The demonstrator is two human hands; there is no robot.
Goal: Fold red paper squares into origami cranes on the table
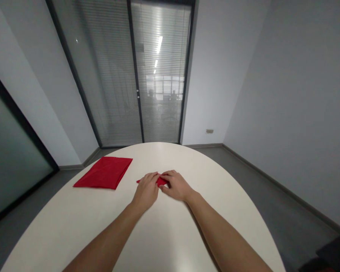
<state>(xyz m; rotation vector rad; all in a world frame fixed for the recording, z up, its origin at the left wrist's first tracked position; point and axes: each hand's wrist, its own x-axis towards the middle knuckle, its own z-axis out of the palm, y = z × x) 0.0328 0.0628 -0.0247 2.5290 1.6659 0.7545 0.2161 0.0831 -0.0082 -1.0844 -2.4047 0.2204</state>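
A small folded red cloth lies on the white table in front of me, largely covered by my hands. My left hand rests over its left part, fingers bent and closed on it, with a red corner poking out at the left. From the right, my right hand grips the other side, thumb below and fingers above. Both sets of fingertips nearly meet at the middle of the cloth. Whether it is fabric or soft paper, I cannot tell for sure.
A larger folded red cloth lies flat on the round white table, left of my hands. Beyond the table's far edge stand glass panels with blinds. A dark object shows at the lower right.
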